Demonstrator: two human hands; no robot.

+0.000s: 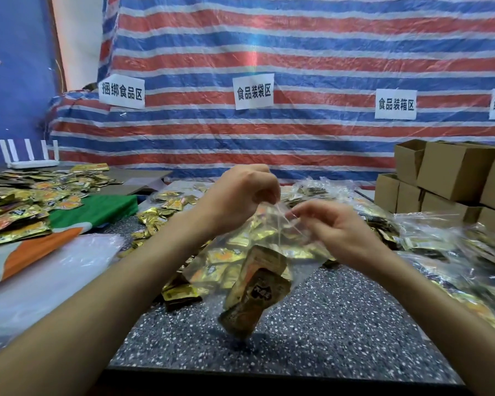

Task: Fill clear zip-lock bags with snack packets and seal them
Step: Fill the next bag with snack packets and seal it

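Observation:
A clear zip-lock bag hangs above the speckled table, held up by its top edge. Inside it, dark gold snack packets sag into the lower corner. My left hand pinches the bag's upper left rim with fingers closed. My right hand pinches the rim's right side. Loose gold packets lie in a heap on the table behind the bag.
Filled clear bags pile up on the right. Stacked cardboard boxes stand at the back right. A big spread of packets and a green-orange cloth lie on the left, with flat clear plastic nearer me. A striped tarp with paper signs hangs behind.

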